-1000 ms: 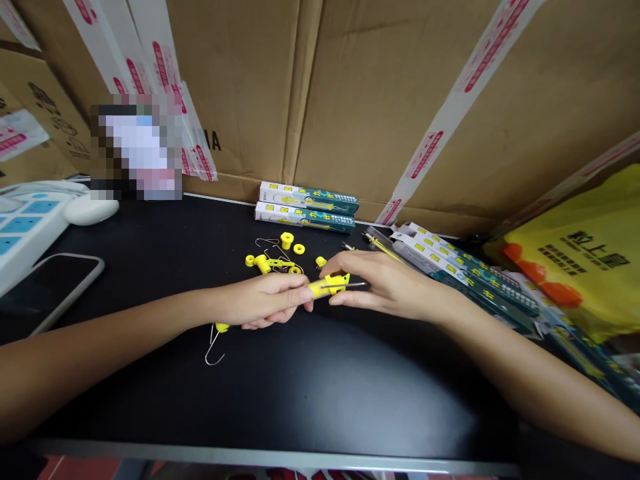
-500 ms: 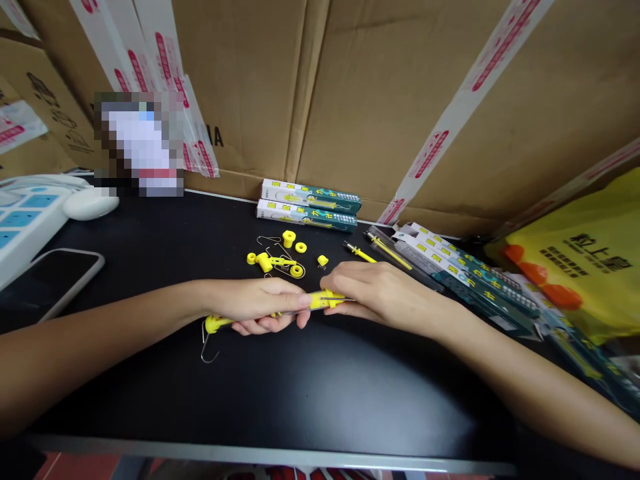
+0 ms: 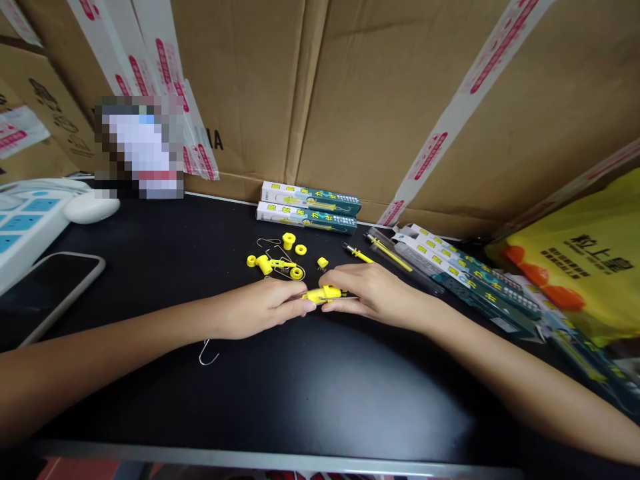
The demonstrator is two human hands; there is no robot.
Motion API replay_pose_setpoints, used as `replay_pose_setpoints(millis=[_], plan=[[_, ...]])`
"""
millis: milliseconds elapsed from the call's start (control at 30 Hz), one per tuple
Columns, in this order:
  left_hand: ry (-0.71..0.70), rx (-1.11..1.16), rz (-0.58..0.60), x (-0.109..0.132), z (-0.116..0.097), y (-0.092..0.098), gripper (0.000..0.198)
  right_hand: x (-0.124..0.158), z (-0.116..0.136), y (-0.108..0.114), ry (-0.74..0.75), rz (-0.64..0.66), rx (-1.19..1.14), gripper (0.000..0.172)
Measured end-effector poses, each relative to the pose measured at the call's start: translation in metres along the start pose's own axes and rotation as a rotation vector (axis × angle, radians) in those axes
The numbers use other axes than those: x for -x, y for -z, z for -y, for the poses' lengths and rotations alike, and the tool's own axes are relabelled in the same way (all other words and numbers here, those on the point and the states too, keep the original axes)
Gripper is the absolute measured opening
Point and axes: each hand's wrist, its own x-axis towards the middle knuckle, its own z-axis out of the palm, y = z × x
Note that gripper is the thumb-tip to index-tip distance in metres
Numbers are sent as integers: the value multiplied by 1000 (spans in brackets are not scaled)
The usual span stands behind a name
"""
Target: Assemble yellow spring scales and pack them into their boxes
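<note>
Between my hands is a tubular spring scale (image 3: 320, 295) with a yellow end fitting. My left hand (image 3: 257, 307) is closed around its tube, thumb against the yellow end; most of the tube is hidden. A bent metal hook (image 3: 208, 357) sticks out below my left wrist. My right hand (image 3: 375, 290) pinches the fitting, where a thin metal wire runs along the fingers. Just beyond lie loose yellow parts (image 3: 263, 265), a flanged yellow plug (image 3: 289, 241), a yellow ring (image 3: 301, 249), a wire hook (image 3: 270, 241) and a small yellow cap (image 3: 323, 263) by a spring.
Two scale boxes (image 3: 307, 218) lie against the cardboard (image 3: 240, 80). To the right are yellow rods (image 3: 360, 254), a clear tube (image 3: 425, 283), more boxes (image 3: 465, 273) and a yellow bag (image 3: 575, 253). A phone (image 3: 45, 293) and power strip (image 3: 25, 220) lie left on the black table (image 3: 320, 400).
My left hand has shifted closer to the yellow fitting and its fingers have tucked out of sight. The scale's far yellow end is now hidden behind my wrist. My right hand keeps its grip.
</note>
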Motion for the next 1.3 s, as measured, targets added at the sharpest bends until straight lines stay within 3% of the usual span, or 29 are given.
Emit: replay_pose_setpoints(millis=[133,300,433,600,700,800,1033,1300], plan=[[-11,-5,-40,2,0,0,35,0,3,-2,9,-26,-17,34],[129,338,73,1,-1,-5,37,-1,4,-2,-4,-64,-6,34],[108,491,-86,-5,1,-11,36,-3,2,1,-135,-93,-66,30],[48,520,-238,-6,3,-10,34,-1,6,8,-151,-173,-443,59],[23,519,-293,-4,0,-9,28,-3,9,4,-201,-247,-711,54],[-9,540,-320,-4,-2,-12,25,-9,12,-8,-256,-237,-908,42],[-21,628,-256,-6,6,-20,30,-17,17,-35,-304,-243,-1050,27],[71,574,-201,-2,1,-20,34,-17,7,-46,-291,-276,-1213,28]])
